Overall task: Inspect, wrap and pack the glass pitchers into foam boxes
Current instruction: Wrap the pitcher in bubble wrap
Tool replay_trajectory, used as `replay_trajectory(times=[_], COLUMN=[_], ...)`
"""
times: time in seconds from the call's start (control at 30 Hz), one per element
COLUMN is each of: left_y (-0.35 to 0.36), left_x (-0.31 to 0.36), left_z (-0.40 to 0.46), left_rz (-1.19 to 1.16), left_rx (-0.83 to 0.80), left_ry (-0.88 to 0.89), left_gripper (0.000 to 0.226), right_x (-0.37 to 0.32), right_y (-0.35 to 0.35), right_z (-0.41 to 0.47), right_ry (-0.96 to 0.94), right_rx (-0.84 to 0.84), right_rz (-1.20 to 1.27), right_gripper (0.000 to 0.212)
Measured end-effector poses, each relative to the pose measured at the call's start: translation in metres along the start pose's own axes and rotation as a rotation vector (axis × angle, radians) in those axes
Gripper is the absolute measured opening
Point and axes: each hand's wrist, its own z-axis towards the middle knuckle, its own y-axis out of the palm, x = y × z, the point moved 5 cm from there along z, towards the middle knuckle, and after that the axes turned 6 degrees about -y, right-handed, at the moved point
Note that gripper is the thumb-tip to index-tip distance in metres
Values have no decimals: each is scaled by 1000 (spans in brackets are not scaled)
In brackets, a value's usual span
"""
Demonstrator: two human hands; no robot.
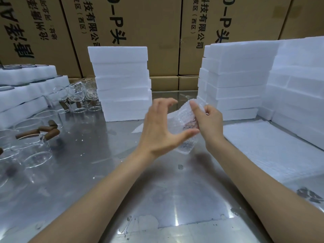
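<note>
Both bare forearms extend forward, hands raised together at centre. Left hand (158, 125): spread, fingers arched, thumb extended rightward. Right hand (206, 120): fingers curled, pinching material, index finger pointing upward.

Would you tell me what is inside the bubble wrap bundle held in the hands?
Through the bubble wrap only a dark brownish patch shows, near the right hand. The wrap and the left hand hide everything else.

Clear, dimpled bubble wrap (184, 120), perhaps brown showing through. White foam boxes (122, 81). Clear glass pitchers (35, 137), brown handles (50, 133). Tan cartons (149, 23), black lettering. Silvery grey table (157, 190).
</note>
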Motion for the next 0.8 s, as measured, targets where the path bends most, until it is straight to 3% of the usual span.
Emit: replay_trajectory(times=[0.17,0.37,0.43,0.57,0.67,0.8], left_y=[2,-25,-33,-41,-40,-39], left_x=[-7,-40,-50,-57,-54,-55], left_z=[2,9,10,10,10,10], left_rz=[101,77,62,17,16,16], left_rx=[62,275,331,375,360,341], left_ry=[-2,-216,-282,-329,-319,-292], left_gripper=[36,16,13,11,15,18], right_x=[0,14,20,30,31,34], right_y=[1,-8,-6,10,19,14], right_z=[0,8,10,4,-2,-2], right_ry=[-5,174,207,143,152,350], right_rx=[9,41,-53,-414,-538,-432], right_rz=[19,-10,-194,-580,-529,-254], right_gripper=[52,56,54,60,51,38])
